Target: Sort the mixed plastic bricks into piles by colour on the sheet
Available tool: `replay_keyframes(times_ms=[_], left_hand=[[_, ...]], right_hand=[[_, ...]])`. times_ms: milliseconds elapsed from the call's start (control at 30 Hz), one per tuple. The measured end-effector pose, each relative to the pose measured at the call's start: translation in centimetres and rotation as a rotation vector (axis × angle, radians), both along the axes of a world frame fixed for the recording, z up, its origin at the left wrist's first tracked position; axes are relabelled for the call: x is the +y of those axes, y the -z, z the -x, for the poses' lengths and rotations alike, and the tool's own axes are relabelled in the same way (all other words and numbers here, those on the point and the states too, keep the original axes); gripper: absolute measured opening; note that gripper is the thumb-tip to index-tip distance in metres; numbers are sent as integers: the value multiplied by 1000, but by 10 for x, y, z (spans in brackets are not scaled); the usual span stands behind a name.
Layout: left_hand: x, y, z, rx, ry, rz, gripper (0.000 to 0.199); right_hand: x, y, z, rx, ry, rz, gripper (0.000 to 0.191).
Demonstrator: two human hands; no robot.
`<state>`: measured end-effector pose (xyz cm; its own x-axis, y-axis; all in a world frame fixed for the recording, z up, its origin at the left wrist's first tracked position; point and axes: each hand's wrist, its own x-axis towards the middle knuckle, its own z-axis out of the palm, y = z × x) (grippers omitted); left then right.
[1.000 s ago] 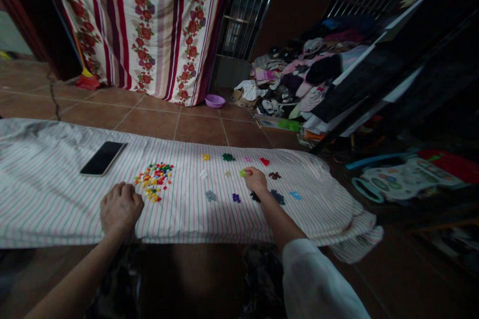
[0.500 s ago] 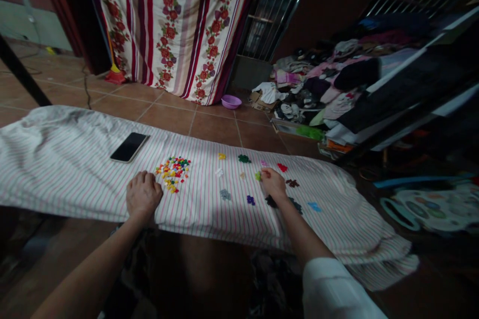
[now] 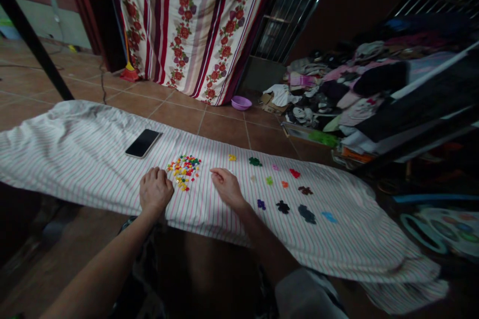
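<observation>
Fingers of my right hand (image 3: 227, 188) were pinched together over the striped cloth (image 3: 90, 144); whether they gripped anything, I couldn't tell. My left hand (image 3: 155, 190) lay palm down on it, fingers bent, how closed I couldn't see, just beside a mixed pile (image 3: 184, 172) of tiny, bright, plastic-looking pieces. That pile tapered toward me, its broad end away. Farther off sat a dark green cluster (image 3: 255, 161) on the right and a flat phone (image 3: 143, 143), its long axis slanting away rightward.
</observation>
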<state>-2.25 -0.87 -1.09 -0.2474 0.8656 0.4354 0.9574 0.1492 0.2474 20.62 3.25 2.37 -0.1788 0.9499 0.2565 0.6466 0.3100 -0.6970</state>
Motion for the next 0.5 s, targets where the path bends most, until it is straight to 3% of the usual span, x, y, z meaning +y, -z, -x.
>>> replay_keyframes(times_ms=[100,233,500], left_hand=[[1,1,0,-10,1,0,27],[2,2,0,4,2,-3,27],[1,1,0,-21,13,-5,27]], right_hand=[[-6,15,30,10,-82,27,27],[-6,26,55,-25,-68,43,28],[10,28,61,-106,52,40,31]])
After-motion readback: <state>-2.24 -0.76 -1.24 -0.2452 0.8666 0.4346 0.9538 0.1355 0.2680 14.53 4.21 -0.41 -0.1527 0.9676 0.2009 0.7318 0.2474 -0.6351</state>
